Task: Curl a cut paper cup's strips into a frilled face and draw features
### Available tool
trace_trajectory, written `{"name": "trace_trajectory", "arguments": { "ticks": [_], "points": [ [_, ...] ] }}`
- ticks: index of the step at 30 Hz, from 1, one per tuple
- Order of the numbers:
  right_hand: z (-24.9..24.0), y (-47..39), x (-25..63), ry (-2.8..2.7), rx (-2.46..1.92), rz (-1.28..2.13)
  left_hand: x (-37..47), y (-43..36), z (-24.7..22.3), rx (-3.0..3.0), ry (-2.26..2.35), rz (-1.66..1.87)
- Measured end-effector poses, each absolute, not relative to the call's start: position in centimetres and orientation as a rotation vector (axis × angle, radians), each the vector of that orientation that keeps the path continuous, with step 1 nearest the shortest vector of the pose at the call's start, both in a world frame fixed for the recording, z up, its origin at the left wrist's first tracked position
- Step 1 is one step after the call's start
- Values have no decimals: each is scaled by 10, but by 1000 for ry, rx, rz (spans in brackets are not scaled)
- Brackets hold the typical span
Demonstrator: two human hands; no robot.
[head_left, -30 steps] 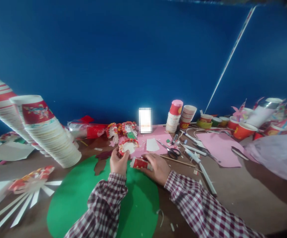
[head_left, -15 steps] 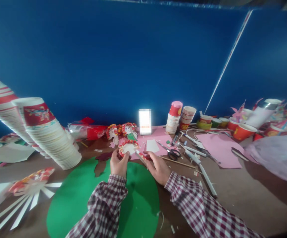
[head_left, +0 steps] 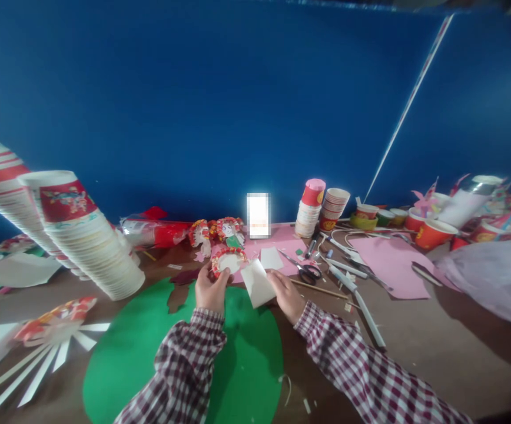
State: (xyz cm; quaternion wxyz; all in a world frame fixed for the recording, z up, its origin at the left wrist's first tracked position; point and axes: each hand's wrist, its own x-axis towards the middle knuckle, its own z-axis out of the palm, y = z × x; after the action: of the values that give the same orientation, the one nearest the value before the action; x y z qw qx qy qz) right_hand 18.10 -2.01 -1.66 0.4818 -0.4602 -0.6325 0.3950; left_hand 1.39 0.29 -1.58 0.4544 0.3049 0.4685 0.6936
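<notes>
A deep blue wall [head_left: 238, 106] rises behind a brown desk [head_left: 414, 365] strewn with paper and cups, and a large green sheet [head_left: 127, 353] with a rounded edge lies under the forearms. The left hand [head_left: 210, 292] grasps a round paper piece [head_left: 229, 262] at its near edge, thumb on top, at twelve o'clock on the green sheet; that grip seems chosen to leave most of its face uncovered. The right hand [head_left: 288, 294] pinches a pale paper panel [head_left: 258, 284] between its fingers by the right-hand edge—likely so that the free side can face the round piece, just beside it at nine o'clock. Black-handled scissors [head_left: 311, 273] lie at one o'clock from the right hand, probably put there for easy reach, while a tall stack of paper cups [head_left: 100, 253] leans at ten o'clock from the left hand. The round piece has a whitish centre within a bumpy red, yellow and white rim; the panel is four-sided and plain on the face that shows—its other face is hidden.
</notes>
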Motion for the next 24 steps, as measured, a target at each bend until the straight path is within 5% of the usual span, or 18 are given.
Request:
{"name": "trace_trajectory", "arguments": {
  "ticks": [24],
  "points": [
    [-24, -19, 176, -1460, -1082, 1145, 26, -7, -8, 730, 1021, 1563]
  ]
}}
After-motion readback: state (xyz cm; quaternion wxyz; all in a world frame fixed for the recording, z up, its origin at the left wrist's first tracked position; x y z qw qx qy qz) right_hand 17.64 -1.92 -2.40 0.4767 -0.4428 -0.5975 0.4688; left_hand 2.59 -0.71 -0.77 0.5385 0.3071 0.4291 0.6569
